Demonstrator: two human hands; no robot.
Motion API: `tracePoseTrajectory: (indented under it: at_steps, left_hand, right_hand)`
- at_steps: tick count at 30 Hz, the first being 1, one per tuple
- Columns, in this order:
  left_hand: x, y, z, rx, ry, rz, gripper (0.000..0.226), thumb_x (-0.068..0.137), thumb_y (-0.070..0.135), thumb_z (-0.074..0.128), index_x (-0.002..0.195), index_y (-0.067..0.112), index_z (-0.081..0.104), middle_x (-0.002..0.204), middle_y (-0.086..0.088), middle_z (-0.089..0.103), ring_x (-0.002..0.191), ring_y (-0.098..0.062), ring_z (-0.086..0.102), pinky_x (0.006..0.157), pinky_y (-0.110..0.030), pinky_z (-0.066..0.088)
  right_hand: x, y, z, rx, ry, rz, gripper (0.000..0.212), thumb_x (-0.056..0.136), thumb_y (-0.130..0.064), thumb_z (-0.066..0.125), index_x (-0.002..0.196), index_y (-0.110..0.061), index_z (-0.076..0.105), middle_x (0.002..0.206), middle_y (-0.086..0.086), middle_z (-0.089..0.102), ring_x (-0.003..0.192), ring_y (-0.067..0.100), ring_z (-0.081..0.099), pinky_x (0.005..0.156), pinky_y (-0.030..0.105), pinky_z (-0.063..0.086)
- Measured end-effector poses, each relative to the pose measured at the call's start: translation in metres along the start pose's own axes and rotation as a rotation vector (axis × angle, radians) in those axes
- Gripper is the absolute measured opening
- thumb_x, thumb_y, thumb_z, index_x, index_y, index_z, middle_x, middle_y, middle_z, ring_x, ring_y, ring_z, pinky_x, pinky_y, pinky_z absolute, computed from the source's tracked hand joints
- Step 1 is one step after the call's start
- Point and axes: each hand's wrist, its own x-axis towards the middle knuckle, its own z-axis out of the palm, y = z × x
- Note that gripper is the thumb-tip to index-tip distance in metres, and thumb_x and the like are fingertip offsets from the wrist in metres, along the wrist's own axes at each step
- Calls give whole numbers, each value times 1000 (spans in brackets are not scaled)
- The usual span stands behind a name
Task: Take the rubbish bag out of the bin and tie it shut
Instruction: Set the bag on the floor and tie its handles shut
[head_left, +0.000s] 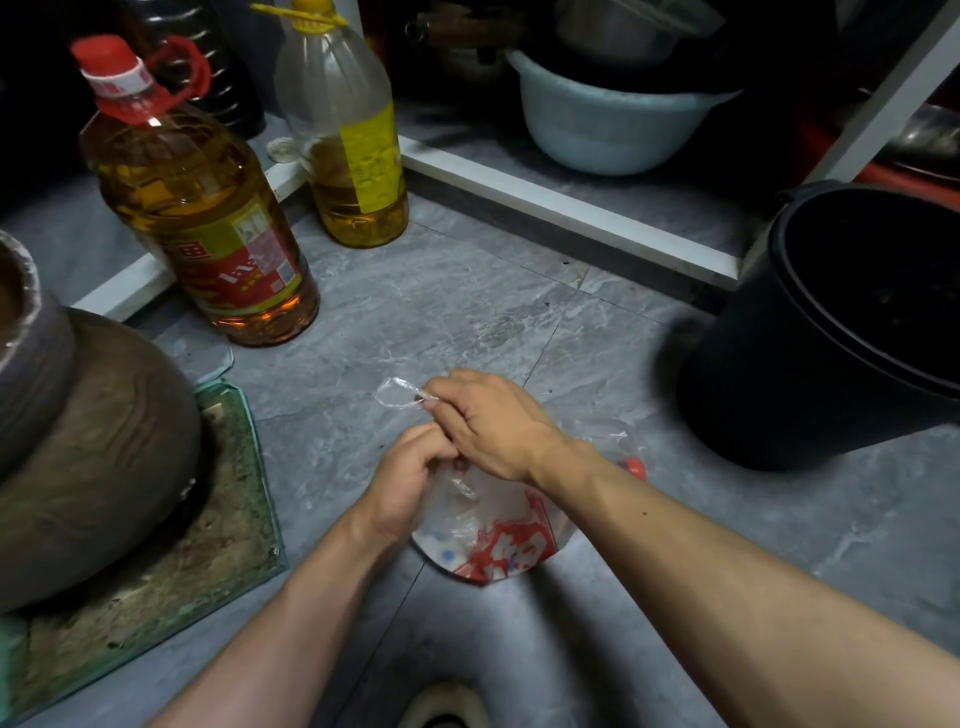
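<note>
1. A clear rubbish bag (488, 525) sits on the grey tiled floor (415, 306), out of the black bin (831, 332).
2. The left hand (410, 478) grips its gathered neck.
3. The right hand (493, 421) pinches a twisted plastic end.

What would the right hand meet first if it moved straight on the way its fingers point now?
Probably the large oil bottle: the right hand, pinching the bag, points up-left across bare floor toward it, though depth is unclear.
</note>
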Motion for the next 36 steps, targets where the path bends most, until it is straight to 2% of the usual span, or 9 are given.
tracePoseTrajectory:
  at_steps: [5, 8, 15, 18, 23, 26, 29, 32, 36]
  left_hand:
    - [5, 2, 0, -121, 34, 81, 30, 87, 30, 49, 67, 11, 62, 57, -2, 48, 54, -10, 43, 56, -26, 36]
    - [7, 3, 3, 26, 105, 31, 43, 88, 45, 64, 56, 17, 61, 50, 0, 47, 53, -13, 42, 57, -27, 35]
    - [8, 4, 14, 16, 228, -38, 49, 95, 22, 58, 46, 21, 61, 47, 0, 53, 48, -14, 41, 53, -30, 29]
    - [7, 1, 15, 26, 242, -35, 40, 94, 20, 57, 54, 18, 61, 52, -3, 54, 52, -16, 44, 54, -31, 32]
    - [9, -1, 9, 48, 239, -6, 46, 98, 24, 54, 53, 22, 64, 54, -2, 45, 52, -14, 38, 55, -28, 36]
    - [9, -2, 8, 76, 271, -6, 46, 95, 28, 58, 50, 22, 58, 57, -9, 49, 55, -21, 43, 66, -38, 41]
    - [9, -1, 8, 51, 298, -19, 44, 94, 24, 59, 51, 20, 63, 65, -16, 54, 64, -27, 47, 74, -46, 43]
    - [9, 2, 8, -23, 279, -44, 29, 92, 20, 63, 65, 15, 74, 73, -29, 60, 70, -34, 50, 78, -56, 46]
    - [7, 3, 6, -19, 332, -55, 25, 93, 16, 62, 73, 11, 75, 73, -23, 62, 59, -26, 54, 62, -37, 48]
  right_hand:
    - [-4, 1, -7, -141, -54, 24, 33, 99, -42, 35, 94, -26, 63, 98, 4, 71, 90, 30, 65, 74, 37, 48]
    - [-9, 1, -5, -208, -54, 64, 31, 96, -39, 39, 97, -22, 64, 95, 11, 74, 89, 37, 67, 69, 35, 40]
    - [-23, -1, -6, -224, -21, 100, 41, 94, -50, 41, 106, -15, 57, 92, 13, 71, 86, 36, 66, 67, 35, 37]
    - [-26, 1, -7, -155, -63, 105, 40, 92, -52, 46, 107, -16, 57, 93, 11, 71, 87, 34, 66, 71, 37, 44]
    - [-31, 2, -10, 30, -37, 142, 37, 98, -37, 34, 105, -17, 65, 101, 9, 71, 95, 30, 65, 85, 41, 51]
    - [-38, -2, -13, 68, 103, 220, 28, 97, -26, 45, 95, -17, 72, 91, 6, 72, 89, 24, 65, 82, 36, 51]
    - [-45, -8, -15, 297, 184, 427, 16, 92, -19, 60, 85, -18, 75, 72, -3, 72, 73, 14, 66, 70, 25, 50]
    - [-48, -15, -14, 790, 178, 675, 14, 91, -2, 62, 82, -8, 70, 53, -2, 65, 51, 12, 64, 52, 23, 49]
    - [-50, -24, -18, 1258, 167, 893, 11, 88, 11, 63, 93, 2, 62, 54, 7, 67, 43, 14, 66, 42, 20, 55]
